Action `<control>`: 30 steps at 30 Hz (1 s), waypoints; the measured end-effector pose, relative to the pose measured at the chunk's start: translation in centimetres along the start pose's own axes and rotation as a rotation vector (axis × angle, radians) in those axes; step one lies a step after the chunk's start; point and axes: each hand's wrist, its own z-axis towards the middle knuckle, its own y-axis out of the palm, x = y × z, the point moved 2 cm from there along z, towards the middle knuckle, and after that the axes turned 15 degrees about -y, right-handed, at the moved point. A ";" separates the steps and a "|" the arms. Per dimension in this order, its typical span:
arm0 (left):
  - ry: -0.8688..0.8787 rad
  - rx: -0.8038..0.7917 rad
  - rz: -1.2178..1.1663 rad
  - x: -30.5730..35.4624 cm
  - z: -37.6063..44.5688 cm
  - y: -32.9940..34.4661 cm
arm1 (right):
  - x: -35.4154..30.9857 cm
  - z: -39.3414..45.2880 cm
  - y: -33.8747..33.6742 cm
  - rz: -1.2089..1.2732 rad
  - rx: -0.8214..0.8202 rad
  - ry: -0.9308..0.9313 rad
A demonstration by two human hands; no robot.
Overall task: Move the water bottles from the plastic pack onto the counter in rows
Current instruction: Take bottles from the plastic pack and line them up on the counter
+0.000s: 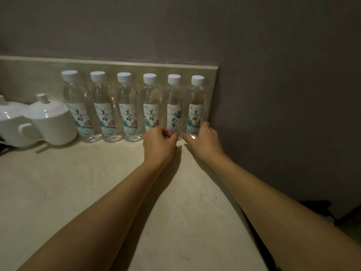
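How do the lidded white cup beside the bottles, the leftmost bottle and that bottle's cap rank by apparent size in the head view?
1. Lidded white cup and leftmost bottle: too close to rank; the cup is wider, the bottle taller.
2. Bottle's cap: clearly smallest.

Both hands [159, 142] [205, 140] grip bottles [174, 106] [196, 108] ending a six-bottle row.

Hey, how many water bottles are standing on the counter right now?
6, upright in one row against the backsplash: first beside the white cups, then second, third, fourth, fifth and sixth by the wall. None looks hidden.
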 end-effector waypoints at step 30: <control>0.358 -0.509 0.417 15.7 -27.5 23.0 | 29.6 -23.2 -29.1 0.244 0.348 0.210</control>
